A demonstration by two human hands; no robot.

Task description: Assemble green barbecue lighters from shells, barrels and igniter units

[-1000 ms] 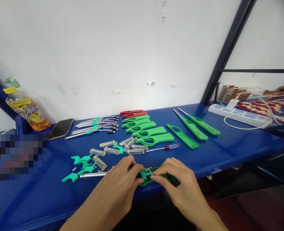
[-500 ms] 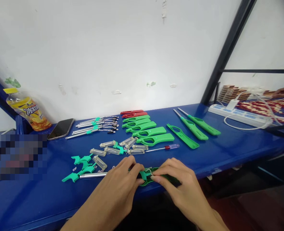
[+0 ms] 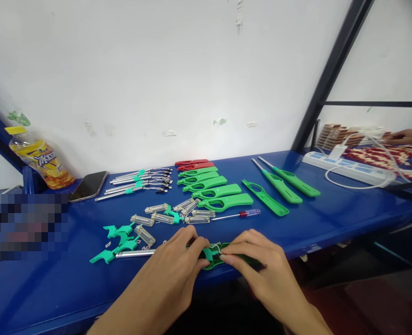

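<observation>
Little change at the shell (image 3: 211, 267), so work there looks barely advanced. It lies at the bench's (image 3: 66, 288) front edge, between the hands. Left hand (image 3: 171, 263): thumb and fingers closed on shell, by the teal part (image 3: 209, 254). Right hand (image 3: 270, 263): thumb and forefinger pinched nearly shut on white wire (image 3: 217, 247). Versus the earlier frame: co-worker's hand (image 3: 408, 136), far right, has shifted; loose parts unmoved.
</observation>
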